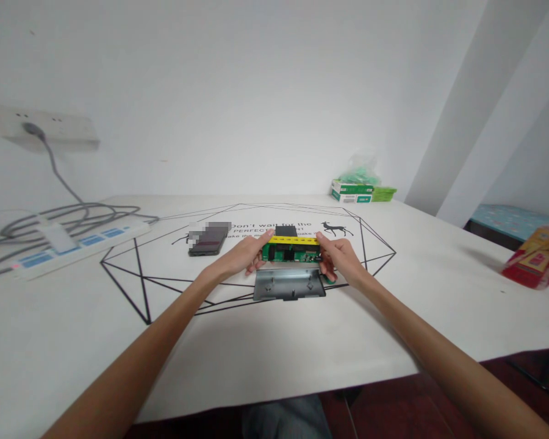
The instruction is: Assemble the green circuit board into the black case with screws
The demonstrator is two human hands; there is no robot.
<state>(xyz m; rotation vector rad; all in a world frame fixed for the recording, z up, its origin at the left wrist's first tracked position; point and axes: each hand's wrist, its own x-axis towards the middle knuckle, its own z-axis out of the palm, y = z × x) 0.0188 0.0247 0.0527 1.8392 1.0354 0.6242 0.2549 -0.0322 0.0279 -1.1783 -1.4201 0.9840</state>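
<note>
A green circuit board [289, 253] with a row of yellow ports along its far edge is held up between both hands. My left hand [249, 253] grips its left end, thumb on top. At the right end my right hand [338, 255] is closed on the board in the same way. Just in front of the board, a grey metal tray-like casing [289, 285] lies on the table, its inside facing up. Behind the yellow ports a small black block [285, 231] shows; whether it touches the board I cannot tell. Part of a small green thing [330, 281] peeks out below my right hand.
A dark phone [207, 242] lies left of the hands. Further left are a white power strip [86, 244] and coiled grey cable [73, 213]. Green-and-white boxes [352, 192] under a plastic bag stand at the back; a red-yellow package [536, 259] sits at the right edge.
</note>
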